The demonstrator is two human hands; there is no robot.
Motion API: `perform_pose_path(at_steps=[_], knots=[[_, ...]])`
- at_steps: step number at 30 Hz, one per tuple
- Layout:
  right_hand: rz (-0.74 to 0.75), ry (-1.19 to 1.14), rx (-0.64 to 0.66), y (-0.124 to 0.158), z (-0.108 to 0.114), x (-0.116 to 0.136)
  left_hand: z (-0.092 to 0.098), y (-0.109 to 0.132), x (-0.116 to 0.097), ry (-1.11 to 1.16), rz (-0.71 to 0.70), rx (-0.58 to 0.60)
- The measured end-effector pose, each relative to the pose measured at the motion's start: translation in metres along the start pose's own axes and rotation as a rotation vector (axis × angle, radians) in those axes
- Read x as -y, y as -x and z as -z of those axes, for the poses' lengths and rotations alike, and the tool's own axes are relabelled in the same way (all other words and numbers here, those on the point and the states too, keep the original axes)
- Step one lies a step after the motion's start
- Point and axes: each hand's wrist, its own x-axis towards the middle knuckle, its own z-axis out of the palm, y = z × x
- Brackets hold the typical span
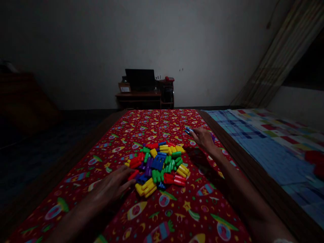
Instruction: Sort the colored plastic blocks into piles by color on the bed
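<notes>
A pile of plastic building blocks point(158, 163) in red, yellow, green, blue and purple lies in the middle of the patterned red cloth point(136, 211). Many look like short tubes joined side by side. My right hand point(204, 139), raised beyond the pile's right side, pinches a blue block point(188, 130) between thumb and fingers. At the pile's left edge, my left hand point(115, 184) has its fingers stretched and apart, beside a red block point(133, 175); whether it touches that block I cannot tell. Something purple point(212, 137) shows partly behind my right hand.
The cloth covers a long surface with brown borders point(215, 126). Blue checked bedding point(229, 135) lies to the right. Against the far wall, a low desk point(139, 96) carries a dark screen point(140, 79) and a small box point(124, 87). A curtain point(272, 64) hangs at right.
</notes>
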Motion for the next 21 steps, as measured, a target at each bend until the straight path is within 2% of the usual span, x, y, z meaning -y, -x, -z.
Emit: perform_pose_path(at_steps=[3, 8, 11, 14, 16, 19, 21], knots=[[-0.169, 0.155, 0.090, -0.001, 0.008, -0.039, -0.006, 0.001, 0.003, -0.002, -0.006, 0.054], [-0.389, 0.151, 0.361, 0.006, 0.016, -0.081, 0.000, -0.007, -0.020, -0.033, 0.102, 0.166], [-0.473, 0.193, 0.356, 0.009, 0.017, -0.090, 0.006, -0.011, -0.027, -0.031, 0.159, 0.188], [-0.447, 0.223, 0.247, 0.009, 0.019, -0.084, 0.014, -0.014, -0.024, 0.033, 0.212, 0.144], [-0.381, 0.186, 0.162, 0.007, 0.021, -0.071, 0.019, -0.016, -0.020, 0.079, 0.273, 0.052], [-0.144, 0.034, 0.099, 0.005, 0.018, -0.036, 0.022, -0.019, -0.022, 0.193, 0.347, -0.120], [0.072, -0.089, 0.117, 0.009, 0.013, -0.004, 0.019, -0.019, -0.027, 0.306, 0.370, -0.188]])
